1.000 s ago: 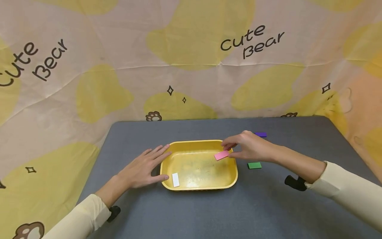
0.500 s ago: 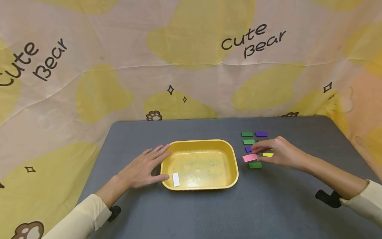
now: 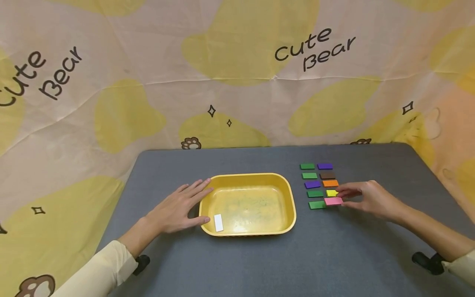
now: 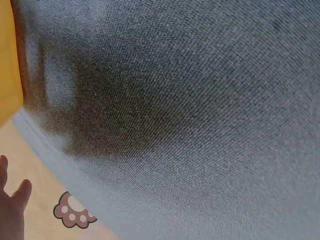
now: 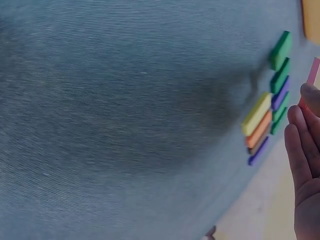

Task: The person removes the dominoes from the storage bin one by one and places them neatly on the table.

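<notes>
My left hand [image 3: 178, 208] lies with spread, straight fingers at the left rim of a yellow plastic tray [image 3: 248, 235]. One white rectangular block [image 3: 218, 222] sits in the tray's near left corner. Beyond the tray's right side, my right hand [image 3: 371, 200] pinches a pink rectangular block [image 3: 333, 201] between thumb and fingers. It is at the near end of the right-hand row, by a yellow block [image 3: 331, 193] and a green block [image 3: 317, 205]. In the right wrist view the pink block [image 5: 313, 71] appears above the table.
Two rows of coloured blocks lie flat on the grey table [image 3: 252, 268], including an orange block [image 3: 330, 183], a brown block [image 3: 328, 175] and a purple block [image 3: 325, 166]. A printed cloth [image 3: 237, 95] hangs behind the table.
My right hand has carried the pink block from over the tray to the right, toward the two rows, uncovering most of their blocks. The left hand stays put.
</notes>
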The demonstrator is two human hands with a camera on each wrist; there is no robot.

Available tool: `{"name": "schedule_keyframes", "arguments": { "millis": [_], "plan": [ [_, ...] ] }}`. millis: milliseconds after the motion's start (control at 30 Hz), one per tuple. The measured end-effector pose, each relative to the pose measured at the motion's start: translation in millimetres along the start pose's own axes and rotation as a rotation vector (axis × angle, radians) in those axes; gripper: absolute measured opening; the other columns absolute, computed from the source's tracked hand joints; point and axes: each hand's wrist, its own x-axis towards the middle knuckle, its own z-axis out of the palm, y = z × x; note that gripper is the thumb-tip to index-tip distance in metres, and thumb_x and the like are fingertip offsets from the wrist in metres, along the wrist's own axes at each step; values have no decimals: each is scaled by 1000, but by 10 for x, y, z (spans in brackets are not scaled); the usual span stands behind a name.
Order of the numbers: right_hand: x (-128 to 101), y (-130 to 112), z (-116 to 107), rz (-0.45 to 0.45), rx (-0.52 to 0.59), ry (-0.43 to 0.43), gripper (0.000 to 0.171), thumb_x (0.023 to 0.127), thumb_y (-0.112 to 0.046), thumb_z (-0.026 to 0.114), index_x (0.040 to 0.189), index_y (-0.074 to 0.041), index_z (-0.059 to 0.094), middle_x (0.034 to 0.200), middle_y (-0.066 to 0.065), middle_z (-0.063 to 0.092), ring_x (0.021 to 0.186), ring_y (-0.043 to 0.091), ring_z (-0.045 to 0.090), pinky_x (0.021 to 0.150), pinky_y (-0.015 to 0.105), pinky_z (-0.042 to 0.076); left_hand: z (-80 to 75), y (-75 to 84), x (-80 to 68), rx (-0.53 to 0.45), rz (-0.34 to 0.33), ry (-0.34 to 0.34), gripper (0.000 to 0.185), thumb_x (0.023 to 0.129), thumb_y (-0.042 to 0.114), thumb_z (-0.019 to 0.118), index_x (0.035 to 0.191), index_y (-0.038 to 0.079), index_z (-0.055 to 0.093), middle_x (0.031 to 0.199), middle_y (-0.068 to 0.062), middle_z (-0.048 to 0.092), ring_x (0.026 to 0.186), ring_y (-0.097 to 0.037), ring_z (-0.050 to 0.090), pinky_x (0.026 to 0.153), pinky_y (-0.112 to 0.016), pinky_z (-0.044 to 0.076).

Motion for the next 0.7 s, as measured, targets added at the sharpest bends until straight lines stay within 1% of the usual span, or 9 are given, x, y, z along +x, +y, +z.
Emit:
{"name": "schedule_keyframes", "arguments": {
  "millis": [100,267,367,533,700],
  "plan": [
    [-39,72,38,19,1,-12,43,72,-4,87,112,3,71,100,6,75,84,10,72,75,25,58,2,-5,-3,1,0,1,84,92,66,51,158,17,31,166,2,18,150,-26,24,115,-58,26],
    [-103,160,108,25,-22,16,40,70,-2,87,107,2,72,97,5,75,81,5,70,71,25,57,-1,-3,-1,-1,-5,-1,84,92,67,51,158,17,31,166,2,18,150,-26,24,115,-57,26],
    [-126,200,139,45,-20,20,41,70,-4,88,107,1,73,97,4,75,81,5,70,72,26,58,-7,-2,3,1,-6,1,84,92,66,52,158,17,31,165,2,19,149,-26,24,115,-57,26],
    [-137,270,180,83,16,-15,43,73,-11,88,111,0,72,99,4,75,84,10,71,76,35,59,-7,-5,5,1,-4,3,84,92,66,52,157,16,32,165,1,20,149,-26,25,115,-58,26],
    [-155,313,215,103,22,-27,44,74,-8,87,113,1,71,100,3,75,85,9,70,77,36,59,-3,-10,0,4,5,5,83,92,64,53,157,16,33,165,1,19,149,-27,26,115,-58,27]
  ]
}}
